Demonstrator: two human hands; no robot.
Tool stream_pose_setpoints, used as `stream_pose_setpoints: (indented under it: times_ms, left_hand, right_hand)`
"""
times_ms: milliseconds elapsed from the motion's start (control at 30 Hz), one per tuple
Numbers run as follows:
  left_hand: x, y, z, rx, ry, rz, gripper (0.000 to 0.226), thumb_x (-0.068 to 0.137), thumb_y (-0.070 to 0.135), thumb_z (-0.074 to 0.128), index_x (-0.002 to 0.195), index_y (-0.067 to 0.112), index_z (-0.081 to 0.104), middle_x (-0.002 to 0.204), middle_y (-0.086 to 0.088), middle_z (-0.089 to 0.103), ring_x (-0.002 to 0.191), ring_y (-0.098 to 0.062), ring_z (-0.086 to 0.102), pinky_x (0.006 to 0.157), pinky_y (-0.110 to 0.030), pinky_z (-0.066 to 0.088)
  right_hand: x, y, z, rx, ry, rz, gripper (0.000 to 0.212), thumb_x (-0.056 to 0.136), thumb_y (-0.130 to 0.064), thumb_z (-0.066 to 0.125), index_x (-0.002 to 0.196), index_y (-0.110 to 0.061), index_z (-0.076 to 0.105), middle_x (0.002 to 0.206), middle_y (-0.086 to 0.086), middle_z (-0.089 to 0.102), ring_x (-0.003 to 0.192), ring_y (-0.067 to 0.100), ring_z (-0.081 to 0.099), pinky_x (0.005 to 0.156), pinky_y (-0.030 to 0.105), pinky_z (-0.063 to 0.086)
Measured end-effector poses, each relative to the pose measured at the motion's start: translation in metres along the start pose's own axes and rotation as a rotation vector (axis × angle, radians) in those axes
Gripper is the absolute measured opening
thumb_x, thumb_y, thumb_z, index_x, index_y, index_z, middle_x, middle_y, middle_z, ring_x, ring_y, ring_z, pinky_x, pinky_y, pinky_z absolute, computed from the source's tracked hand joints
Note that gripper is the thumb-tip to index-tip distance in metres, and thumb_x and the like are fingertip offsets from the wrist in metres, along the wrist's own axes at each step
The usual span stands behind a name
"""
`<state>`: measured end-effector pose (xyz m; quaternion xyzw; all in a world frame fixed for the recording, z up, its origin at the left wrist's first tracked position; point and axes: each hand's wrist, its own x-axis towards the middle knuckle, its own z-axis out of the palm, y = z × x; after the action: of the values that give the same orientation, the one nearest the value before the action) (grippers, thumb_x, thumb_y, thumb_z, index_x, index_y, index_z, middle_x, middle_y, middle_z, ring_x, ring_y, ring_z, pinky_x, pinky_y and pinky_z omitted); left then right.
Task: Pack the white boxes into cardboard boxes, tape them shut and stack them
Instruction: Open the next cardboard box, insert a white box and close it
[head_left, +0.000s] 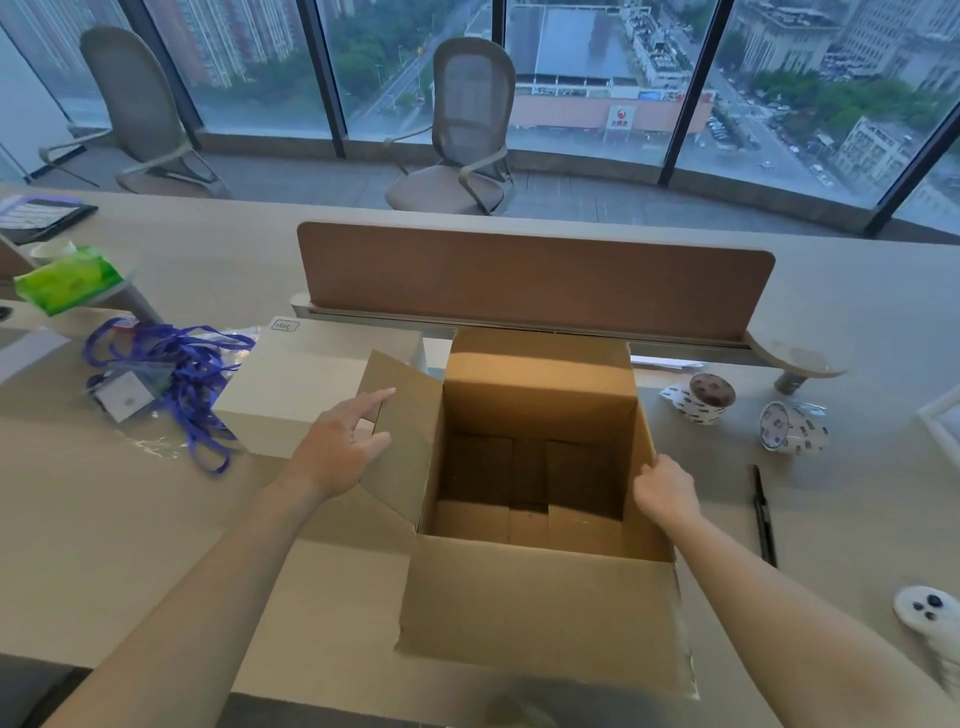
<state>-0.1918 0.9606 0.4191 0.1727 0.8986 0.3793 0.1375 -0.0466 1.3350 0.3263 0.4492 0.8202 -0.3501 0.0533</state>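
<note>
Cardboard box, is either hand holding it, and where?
The right hand grips the cardboard box by its right wall's top edge; the left hand touches its left flap with straight fingers.

1. Carton (540, 597) on desk (130, 519), centre.
2. White box (301, 384) just left of carton; lanyards (176, 374) further left.
3. Right of carton: tape roll (706, 397), second roll (789, 428), pen (762, 514) nearer.
4. Divider (535, 275) behind carton.

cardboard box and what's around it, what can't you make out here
- Head view, right hand: fingertips hidden behind the cardboard box wall.
- White box: right end covered by the box flap and left hand.
- Tape rolls: print too small.
- White gadget: cut off by right edge.
</note>
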Motion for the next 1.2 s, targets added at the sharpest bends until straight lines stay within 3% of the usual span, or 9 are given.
stream_pose_setpoints:
  times_ms: [200,333,400,533,633,733,833,1033,1200]
  left_hand:
    - [0.020,0.008,-0.014,0.045,-0.023,0.045,0.041,0.090,0.049,0.063,0.128,0.054,0.050,0.132,0.011,0.057,0.122,-0.009,0.048,0.101,-0.027,0.036]
    - [0.027,0.000,0.001,0.339,-0.084,0.003,0.064,0.088,0.029,0.075,0.143,0.041,0.045,0.153,-0.010,0.042,0.141,-0.029,0.036,0.114,-0.043,0.029]
    - [0.026,0.012,0.022,0.433,-0.017,0.143,0.075,0.078,0.019,0.076,0.136,0.047,0.038,0.155,-0.013,0.033,0.137,-0.041,0.031,0.107,-0.054,0.031]
    - [0.037,0.038,0.043,0.436,0.217,0.512,0.068,0.059,0.002,0.073,0.120,0.022,0.049,0.122,-0.004,0.043,0.107,-0.033,0.040,0.082,-0.054,0.045]
    - [0.054,0.036,0.034,0.430,0.208,0.363,0.057,0.058,-0.012,0.077,0.112,0.006,0.069,0.114,-0.015,0.061,0.102,-0.044,0.057,0.079,-0.048,0.051]
    - [0.059,0.036,0.025,0.339,0.316,0.208,0.036,0.074,-0.014,0.068,0.106,0.002,0.073,0.108,-0.019,0.065,0.097,-0.038,0.062,0.078,-0.033,0.043]
    - [0.055,0.053,0.021,0.084,0.465,0.145,0.024,0.092,-0.001,0.058,0.103,0.019,0.068,0.106,-0.007,0.066,0.094,-0.027,0.063,0.078,-0.033,0.047]
    - [0.040,0.112,0.012,-0.088,0.481,0.281,0.015,0.100,0.018,0.056,0.107,0.019,0.069,0.103,0.005,0.066,0.093,-0.005,0.060,0.076,-0.008,0.047]
    - [0.036,0.125,0.012,0.106,0.396,0.473,0.010,0.093,0.015,0.068,0.102,0.017,0.071,0.105,0.008,0.063,0.095,-0.006,0.058,0.078,-0.005,0.042]
  right_hand:
    - [0.018,0.025,-0.019,0.033,0.007,-0.002,0.029,0.104,-0.022,0.041,0.122,-0.005,0.055,0.119,0.020,0.059,0.102,0.032,0.054,0.090,0.043,0.044]
    - [0.029,0.049,-0.031,0.041,0.001,0.026,0.032,0.105,-0.025,0.040,0.125,-0.004,0.053,0.123,0.022,0.058,0.112,0.039,0.054,0.092,0.043,0.043]
    - [0.032,0.055,-0.031,0.064,-0.004,0.038,0.032,0.105,-0.025,0.040,0.125,-0.004,0.053,0.120,0.021,0.059,0.109,0.038,0.055,0.090,0.042,0.043]
    - [0.036,0.055,-0.028,0.098,-0.011,0.031,0.026,0.105,-0.025,0.042,0.116,-0.005,0.054,0.114,0.018,0.060,0.095,0.029,0.052,0.086,0.041,0.044]
    - [0.037,0.055,-0.026,0.119,-0.012,0.024,0.028,0.104,-0.026,0.042,0.119,-0.006,0.055,0.116,0.018,0.061,0.096,0.030,0.054,0.084,0.039,0.043]
    - [0.035,0.054,-0.026,0.131,-0.018,0.023,0.029,0.105,-0.027,0.041,0.121,-0.007,0.055,0.114,0.016,0.061,0.093,0.028,0.054,0.082,0.038,0.044]
    - [0.034,0.055,-0.024,0.136,-0.009,0.010,0.030,0.105,-0.027,0.041,0.123,-0.007,0.054,0.109,0.013,0.060,0.091,0.026,0.052,0.083,0.040,0.045]
    - [0.030,0.049,-0.021,0.122,0.009,-0.015,0.030,0.105,-0.024,0.040,0.123,-0.004,0.053,0.113,0.018,0.061,0.091,0.028,0.051,0.085,0.040,0.045]
    - [0.026,0.043,-0.016,0.122,0.018,-0.031,0.029,0.105,-0.025,0.040,0.123,-0.005,0.053,0.111,0.017,0.060,0.090,0.028,0.053,0.087,0.043,0.046]
